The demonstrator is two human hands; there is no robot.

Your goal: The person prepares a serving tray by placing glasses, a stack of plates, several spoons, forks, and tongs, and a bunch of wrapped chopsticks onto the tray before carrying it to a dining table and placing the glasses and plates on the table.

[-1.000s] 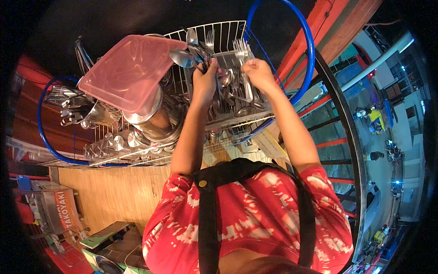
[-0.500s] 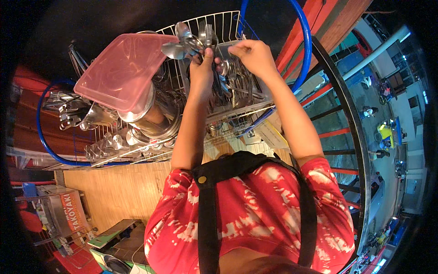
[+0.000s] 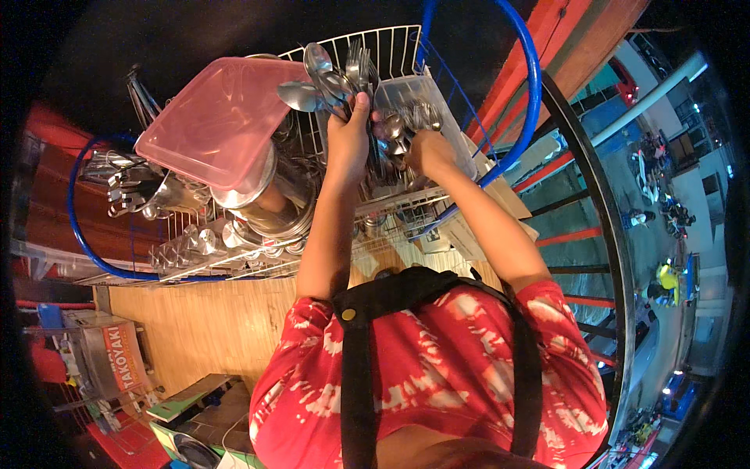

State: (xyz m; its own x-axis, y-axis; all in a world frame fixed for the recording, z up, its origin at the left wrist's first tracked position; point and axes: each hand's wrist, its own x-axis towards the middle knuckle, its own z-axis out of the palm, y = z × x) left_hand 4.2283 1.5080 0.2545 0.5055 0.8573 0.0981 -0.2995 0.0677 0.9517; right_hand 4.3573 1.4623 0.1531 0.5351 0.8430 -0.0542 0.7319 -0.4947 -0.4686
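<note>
My left hand (image 3: 348, 141) is closed around a bunch of metal spoons and forks (image 3: 337, 84), their heads pointing up and away from me. To its right, my right hand (image 3: 430, 155) reaches into a clear plastic bin (image 3: 467, 162). Its fingers curl down among the cutlery, and what they grip is hidden. Loose spoons (image 3: 395, 127) and forks (image 3: 425, 115) lie in the bin just beyond that hand. Left of my left hand, a pink translucent lid (image 3: 223, 117) rests tilted on top of a large metal pot (image 3: 269, 191).
A white wire rack (image 3: 394, 35) with blue tube sides (image 3: 537, 86) holds the bin and pot. More utensils (image 3: 129, 191) fill its left end; metal cups (image 3: 205, 238) line a lower shelf. A black railing (image 3: 601, 195) stands at right, above a street. Cardboard (image 3: 500, 191) lies beside the bin.
My right hand has moved down and toward me, from above the bin into the cutlery. My left hand keeps its bunch nearly in place. The view has shifted slightly.
</note>
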